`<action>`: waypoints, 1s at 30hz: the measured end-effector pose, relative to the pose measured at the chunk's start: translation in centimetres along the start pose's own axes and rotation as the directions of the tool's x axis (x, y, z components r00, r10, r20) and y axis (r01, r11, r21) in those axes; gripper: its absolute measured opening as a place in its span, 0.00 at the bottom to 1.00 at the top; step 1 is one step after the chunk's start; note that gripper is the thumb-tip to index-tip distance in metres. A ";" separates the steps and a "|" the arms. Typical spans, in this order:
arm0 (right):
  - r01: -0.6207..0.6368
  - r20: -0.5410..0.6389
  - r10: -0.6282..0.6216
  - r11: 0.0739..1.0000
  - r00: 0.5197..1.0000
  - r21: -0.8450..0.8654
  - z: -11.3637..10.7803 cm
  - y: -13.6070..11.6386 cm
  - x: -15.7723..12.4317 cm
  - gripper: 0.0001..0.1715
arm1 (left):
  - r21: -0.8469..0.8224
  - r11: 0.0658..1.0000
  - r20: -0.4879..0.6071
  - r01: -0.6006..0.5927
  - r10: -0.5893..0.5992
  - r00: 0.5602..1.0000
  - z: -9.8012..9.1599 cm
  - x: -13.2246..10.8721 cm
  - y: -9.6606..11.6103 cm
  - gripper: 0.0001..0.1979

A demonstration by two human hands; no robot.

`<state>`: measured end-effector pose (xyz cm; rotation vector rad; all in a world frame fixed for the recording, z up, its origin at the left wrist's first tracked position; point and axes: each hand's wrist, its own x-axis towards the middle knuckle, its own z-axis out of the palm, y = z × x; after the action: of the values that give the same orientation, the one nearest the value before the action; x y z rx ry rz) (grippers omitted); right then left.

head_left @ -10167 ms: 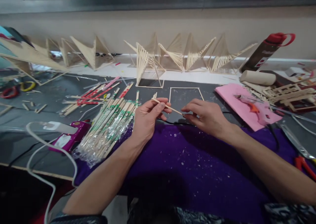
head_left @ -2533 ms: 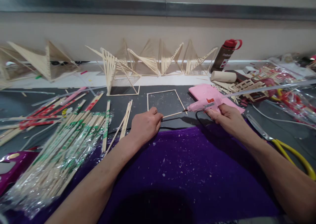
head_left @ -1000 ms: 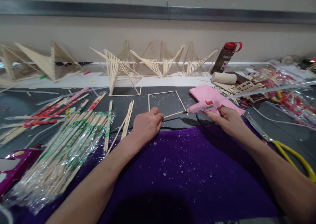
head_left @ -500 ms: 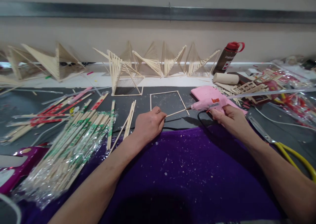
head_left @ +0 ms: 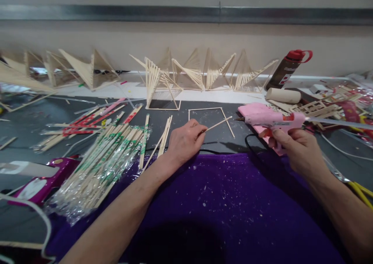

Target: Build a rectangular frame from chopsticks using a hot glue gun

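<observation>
Between the closed fingers of my left hand is a thin wooden stick, its free end pointing up and to the right. My right hand grips a pink hot glue gun by its handle, and a clear glue stick sticks out of the back. The gun's nozzle is a short distance right of the stick's tip, apart from it. Behind my left hand, a three-sided frame of sticks lies flat on the grey table; its left side is partly hidden by that hand.
Wrapped chopsticks in clear plastic lie left of my left arm, beside several loose sticks. Finished stick structures line the back. A bottle stands at back right; yellow-handled scissors lie by my right arm. Purple cloth covers the front.
The glue gun has moved right, away from the stick's tip, which its nozzle was touching. The held stick now tilts up more, clear of the frame. The whole view has shifted left.
</observation>
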<state>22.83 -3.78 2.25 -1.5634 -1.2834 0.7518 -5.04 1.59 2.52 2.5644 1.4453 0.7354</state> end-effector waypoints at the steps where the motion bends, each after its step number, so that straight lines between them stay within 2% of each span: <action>1: -0.014 0.010 0.014 0.999 1.000 0.032 0.0 0.0 0.0 0.17 | -0.077 0.997 -0.042 0.014 -0.018 0.999 -0.2 0.1 0.0 0.10; 3: -0.026 0.049 0.021 0.995 0.999 0.094 0.1 0.2 -0.1 0.14 | -0.248 0.968 -0.098 0.049 -0.075 0.992 -0.5 0.3 0.0 0.09; 5: -0.013 0.101 -0.001 0.991 0.995 0.137 0.1 0.4 0.0 0.14 | -0.444 0.889 -0.093 0.109 -0.166 0.982 -0.6 0.4 -0.1 0.09; 7: -0.004 0.161 -0.024 0.986 0.987 0.169 0.2 0.6 0.0 0.14 | -0.646 0.741 -0.026 0.185 -0.263 0.965 -0.7 0.6 -0.2 0.11; 9: -0.014 0.218 -0.026 0.984 0.976 0.180 0.4 0.7 0.0 0.14 | -0.798 0.552 0.062 0.243 -0.326 0.943 -0.6 0.7 -0.3 0.13; 12: -0.055 0.289 0.014 0.989 0.957 0.135 0.8 0.6 -0.3 0.14 | -0.904 0.324 0.153 0.279 -0.363 0.919 -0.6 0.9 -0.5 0.13; 15: -0.069 0.327 0.036 0.993 0.944 0.091 1.3 0.3 -0.7 0.17 | -0.936 0.191 0.205 0.295 -0.385 0.900 -0.5 1.0 -0.5 0.12; 23: 0.008 0.345 -0.016 1.000 0.939 0.025 1.9 0.3 -1.4 0.20 | -0.938 0.037 0.307 0.346 -0.376 0.874 0.1 1.0 -0.1 0.09; 30: 0.034 0.332 -0.027 0.999 0.943 -0.017 2.1 0.5 -1.3 0.22 | -0.934 0.011 0.330 0.358 -0.359 0.873 0.5 1.0 0.0 0.08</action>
<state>20.82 -4.47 0.91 -1.4714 -1.5601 1.0169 -4.35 2.49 2.51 1.0095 0.8893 1.0692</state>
